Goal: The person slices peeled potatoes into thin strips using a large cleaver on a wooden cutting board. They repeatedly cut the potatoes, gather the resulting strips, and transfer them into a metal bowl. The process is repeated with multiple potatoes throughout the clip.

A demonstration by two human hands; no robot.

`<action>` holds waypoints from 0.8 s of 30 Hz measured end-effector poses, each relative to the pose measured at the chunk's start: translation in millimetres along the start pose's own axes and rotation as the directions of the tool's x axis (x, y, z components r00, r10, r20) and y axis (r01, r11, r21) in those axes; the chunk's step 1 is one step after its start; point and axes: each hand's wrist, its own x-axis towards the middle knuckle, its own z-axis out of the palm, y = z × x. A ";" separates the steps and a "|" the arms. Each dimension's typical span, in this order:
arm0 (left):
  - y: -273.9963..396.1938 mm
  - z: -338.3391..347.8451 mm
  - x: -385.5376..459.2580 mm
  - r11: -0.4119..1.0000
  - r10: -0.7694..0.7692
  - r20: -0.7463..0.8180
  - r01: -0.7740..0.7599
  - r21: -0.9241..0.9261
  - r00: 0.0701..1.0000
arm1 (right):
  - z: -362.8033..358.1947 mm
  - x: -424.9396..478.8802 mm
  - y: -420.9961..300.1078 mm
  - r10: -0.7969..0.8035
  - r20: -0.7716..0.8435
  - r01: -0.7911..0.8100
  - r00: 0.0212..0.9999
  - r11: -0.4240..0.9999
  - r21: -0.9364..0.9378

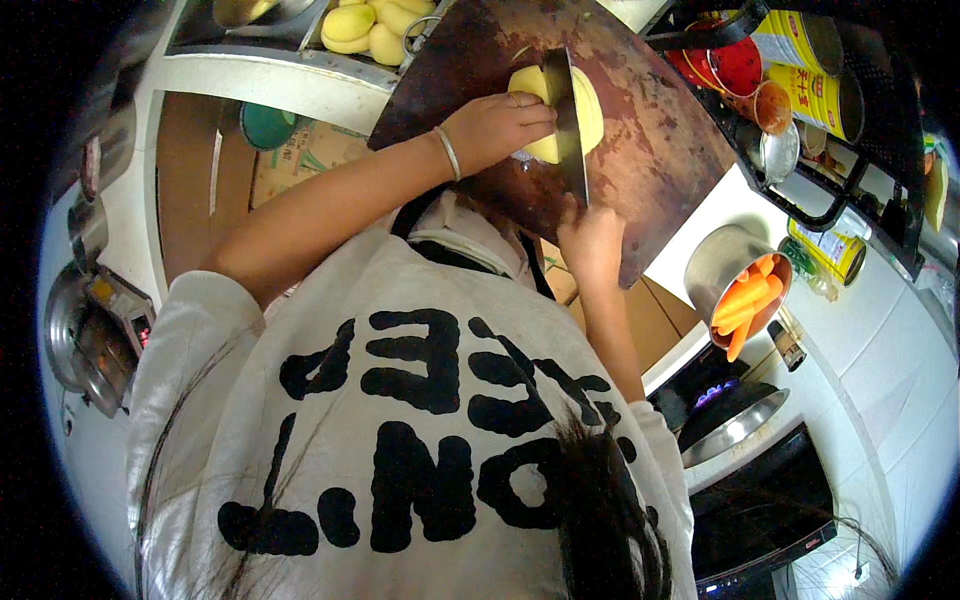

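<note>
My right hand (592, 236) grips the handle of a kitchen knife (571, 127) with a wide blade, its edge in a peeled potato. My left hand (504, 129), with a ring and a bangle, presses the uncut part of the potato (529, 79) against the board, its fingertips close to the blade. Thin potato slices (589, 109) lie fanned on the other side of the blade. All of this rests on a dark, stained wooden cutting board (660, 165). The knife's handle is mostly hidden in my right hand.
Peeled potatoes (349, 22) fill a container beyond the board. On the right, a metal pot (701, 262) holds peeled carrots (750, 296). Below it a gas flame (714, 394) burns beside a tilted metal pan (739, 435). A black rack (851, 180) holds cans and jars.
</note>
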 end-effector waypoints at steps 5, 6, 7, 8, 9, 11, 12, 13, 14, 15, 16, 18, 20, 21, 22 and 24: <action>1.3 2.4 -1.3 0.998 0.010 -0.021 -0.011 -0.062 1.000 | 36.6 25.3 13.8 0.019 -0.027 -0.019 0.999 1.000 -0.002; 4.0 -0.1 -2.0 0.996 -0.007 0.030 0.010 -0.086 1.000 | 35.5 23.7 15.4 -0.004 -0.037 0.004 0.999 1.000 -0.001; 5.0 -1.8 -2.2 0.994 -0.022 0.080 0.031 -0.109 0.997 | 33.9 21.6 15.4 -0.026 -0.047 0.026 0.999 1.000 0.000; 3.0 -2.3 -2.4 0.994 -0.015 0.067 0.022 -0.110 0.998 | 31.0 20.3 13.9 -0.035 -0.071 0.035 0.997 0.999 0.001; 1.4 -2.6 -3.7 0.993 -0.007 0.054 0.013 -0.114 0.999 | 21.5 18.0 5.8 -0.041 -0.092 0.041 0.995 0.999 -0.001; -4.6 -6.0 -0.6 0.995 0.000 0.051 0.005 -0.100 0.999 | 7.5 17.3 -5.2 -0.047 -0.117 0.049 0.992 0.999 0.021; -3.0 -6.6 -0.8 0.995 -0.009 0.070 0.016 -0.098 0.997 | 1.8 11.7 -6.6 -0.036 -0.103 0.041 0.994 0.998 0.041; -1.5 -6.6 -1.2 0.995 -0.019 0.090 0.027 -0.095 0.996 | -0.9 7.8 -5.4 -0.031 -0.081 0.034 0.996 0.999 0.035; -0.3 -5.7 -2.3 0.995 -0.018 0.089 0.027 -0.094 0.996 | -3.9 3.0 -3.6 -0.026 -0.053 0.027 0.998 0.999 0.028; -0.5 -5.5 -2.4 0.995 -0.011 0.086 0.019 -0.093 0.996 | -7.6 -2.3 -2.7 -0.016 -0.028 0.016 0.999 1.000 0.020; -0.6 -5.6 -2.3 0.996 -0.005 0.083 0.013 -0.092 0.997 | -11.4 -5.5 -4.6 -0.011 -0.015 0.011 1.000 1.000 0.007; -0.1 -6.7 -1.7 0.996 -0.009 0.088 0.018 -0.092 0.996 | -12.1 -7.2 -4.9 0.009 0.006 -0.009 1.000 1.000 -0.002; -0.6 -6.0 -1.5 0.996 -0.008 0.098 0.016 -0.086 0.995 | -5.0 -6.1 -1.9 0.038 0.023 -0.038 0.999 0.999 0.006; -1.8 -3.5 -1.7 0.997 -0.002 0.107 0.010 -0.079 0.994 | 0.6 -2.4 -1.6 0.023 0.000 -0.023 1.000 1.000 0.004; -1.9 -2.4 -1.9 0.997 0.004 0.116 0.004 -0.072 0.993 | 7.7 4.0 -2.7 0.008 -0.024 -0.008 1.000 1.000 0.002; -1.7 -1.2 -3.4 0.997 0.001 0.064 0.003 -0.072 0.998 | 17.3 18.0 -6.9 -0.018 -0.057 0.021 0.998 0.999 0.050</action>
